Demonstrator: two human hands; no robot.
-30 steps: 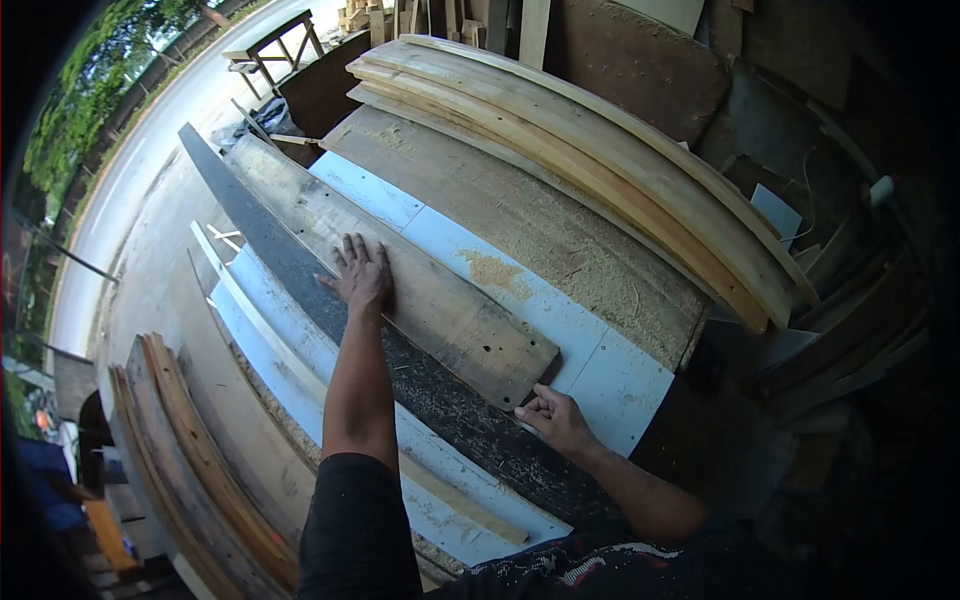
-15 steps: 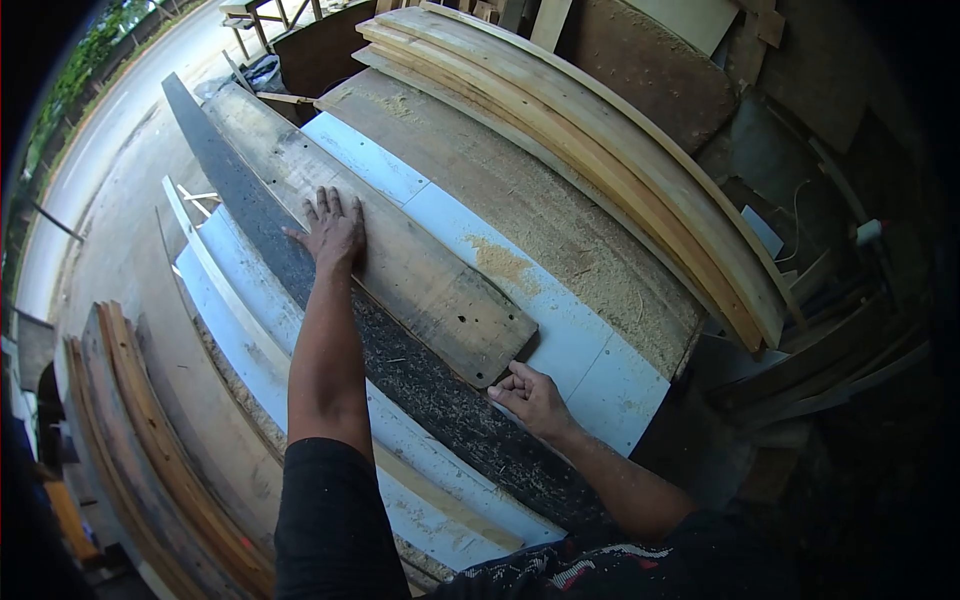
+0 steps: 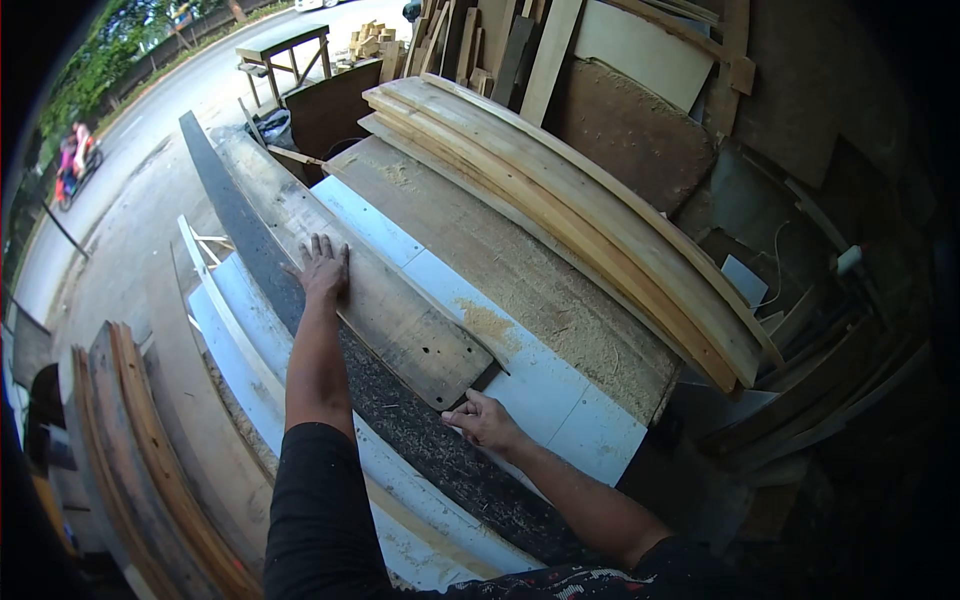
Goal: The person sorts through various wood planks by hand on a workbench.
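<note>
A worn wooden plank [image 3: 385,320] with several dark holes lies lengthwise across the work surface. My left hand [image 3: 322,272] rests flat on it, fingers spread. At the plank's near end, my right hand [image 3: 490,422] has thumb and fingers pinched together beside the corner. A small pale tip shows at the fingertips, too little to identify. Under and beside the plank runs a long black speckled board [image 3: 420,440]. A small dark piece [image 3: 487,378] shows under the plank's near end. A pale blue-white panel [image 3: 540,385] dusted with sawdust lies on the right.
Curved stacked planks [image 3: 560,210] lie on the far right of the sawdust-covered board [image 3: 520,265]. More long planks [image 3: 150,430] stand at lower left. A small wooden table [image 3: 285,45] is at the back. On the road, people ride a motorbike [image 3: 78,172].
The view has tilted up, showing more road and a motorbike. The plank's near end seems slightly further away along the panel. My right hand stays at its corner, my left flat on it.
</note>
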